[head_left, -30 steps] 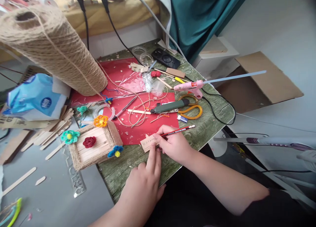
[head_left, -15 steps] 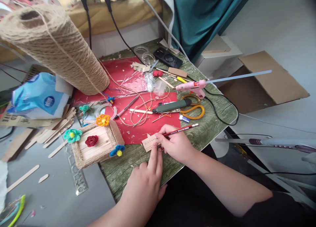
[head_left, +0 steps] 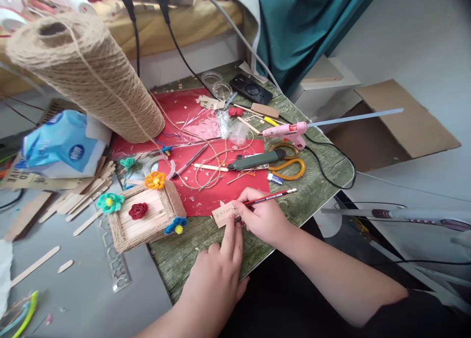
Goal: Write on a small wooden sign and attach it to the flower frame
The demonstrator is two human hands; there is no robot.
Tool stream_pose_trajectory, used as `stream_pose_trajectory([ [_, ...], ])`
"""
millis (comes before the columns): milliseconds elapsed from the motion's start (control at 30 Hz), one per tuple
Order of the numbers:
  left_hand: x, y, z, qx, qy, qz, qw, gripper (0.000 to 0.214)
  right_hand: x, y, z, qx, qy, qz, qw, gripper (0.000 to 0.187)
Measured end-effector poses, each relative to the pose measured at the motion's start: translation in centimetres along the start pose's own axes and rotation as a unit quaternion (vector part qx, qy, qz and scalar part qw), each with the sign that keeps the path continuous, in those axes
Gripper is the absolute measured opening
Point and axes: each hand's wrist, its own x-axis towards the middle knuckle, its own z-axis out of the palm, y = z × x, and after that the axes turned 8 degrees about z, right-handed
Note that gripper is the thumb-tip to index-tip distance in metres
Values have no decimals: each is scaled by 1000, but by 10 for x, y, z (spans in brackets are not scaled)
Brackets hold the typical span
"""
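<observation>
The pencil (head_left: pixel 270 197) is pinched by the right hand (head_left: pixel 263 221) (the tip is hidden) – and the small card (head_left: pixel 222 216), at the edge of red sheet (head_left: pixel 206 198) on the table (head_left: pixel 196 240), is pressed by the left hand (head_left: pixel 215 269), fingers outstretched.

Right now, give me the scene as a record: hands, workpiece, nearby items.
left hand: fingertips on the card
right hand: gripping a pencil
card: small, tan, handwriting on it
left of card: twine-edged frame with flowers
beyond right hand: eraser, orange-handled scissors, pink glue gun
</observation>
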Motion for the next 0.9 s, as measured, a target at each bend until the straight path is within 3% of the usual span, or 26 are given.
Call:
stream_pose_trajectory([
  [333,1,0,-2,-10,-11,-4,1000,100,1,0,1,8,-12,6,1000,22],
  [900,0,-1,-1,-11,-7,0,1000,98,-1,-3,0,-39,19,-28,999,23],
])
